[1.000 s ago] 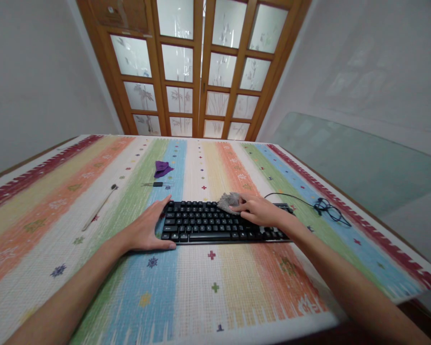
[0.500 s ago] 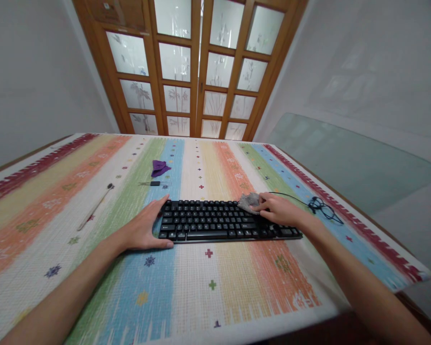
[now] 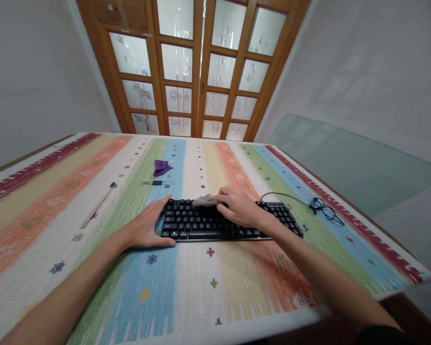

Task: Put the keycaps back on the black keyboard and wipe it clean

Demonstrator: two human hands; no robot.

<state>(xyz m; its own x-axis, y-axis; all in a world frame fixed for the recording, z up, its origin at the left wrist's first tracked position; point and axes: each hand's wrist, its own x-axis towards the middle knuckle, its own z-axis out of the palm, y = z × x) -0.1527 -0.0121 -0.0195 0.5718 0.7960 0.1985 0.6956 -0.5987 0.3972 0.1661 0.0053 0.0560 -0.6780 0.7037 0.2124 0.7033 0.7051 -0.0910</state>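
A black keyboard [image 3: 197,226] lies on the striped tablecloth in front of me. My left hand [image 3: 147,225] grips its left end, with the thumb along the front edge and the fingers at the back corner. Pinched in the fingers of my right hand [image 3: 239,206] is a crumpled grey cloth [image 3: 205,201], pressed on the upper rows of keys left of the middle. Part of the keys right of the middle is hidden under that hand and wrist. From the keyboard's back edge a black cable [image 3: 289,195] runs right to a tied bundle [image 3: 325,211].
A purple cloth [image 3: 162,167] lies beyond the keyboard, with a small dark-handled tool [image 3: 157,183] nearer. At left rests a long thin brush [image 3: 98,205]. The tablecloth [image 3: 197,287] covers the table up to wooden doors [image 3: 197,110] with frosted panes. A glass panel [image 3: 345,153] stands at right.
My right hand has slid the grey cloth leftward along the upper keys, uncovering the keyboard's right end. My left hand keeps its hold on the left end.
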